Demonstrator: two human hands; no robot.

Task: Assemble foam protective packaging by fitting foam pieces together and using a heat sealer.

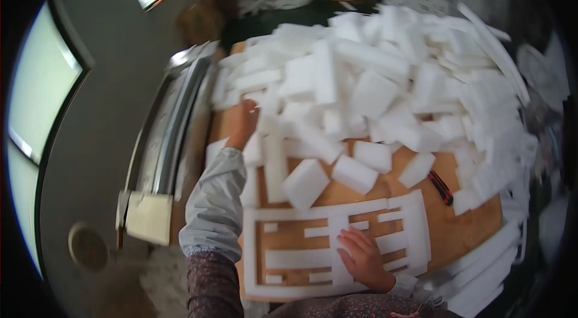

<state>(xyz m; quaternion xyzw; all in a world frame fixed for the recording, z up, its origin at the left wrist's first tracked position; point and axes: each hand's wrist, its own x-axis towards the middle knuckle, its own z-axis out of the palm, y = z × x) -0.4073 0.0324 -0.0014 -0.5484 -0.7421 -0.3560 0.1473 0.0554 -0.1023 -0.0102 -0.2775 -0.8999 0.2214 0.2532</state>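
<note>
A flat white foam frame (283, 213) with rectangular cut-outs and crossbars lies at the near edge of the table. My right hand (366, 262) rests on its crossbars, palm down, fingers stretched out, holding nothing that I can see. My left hand (242, 124) reaches forward to the left edge of a big heap of white foam blocks (373, 92). Its fingers are blurred against the white foam, so whether they grip a piece does not show. Between the heap and the frame lie several loose foam blocks (306, 184).
A black and red utility knife (441, 188) lies on the wooden table (463, 230) at the right. Long foam strips (481, 270) stack beyond the right edge. Left of the table stands a long metal-edged fixture (174, 125), with a cream box (149, 217) at its near end.
</note>
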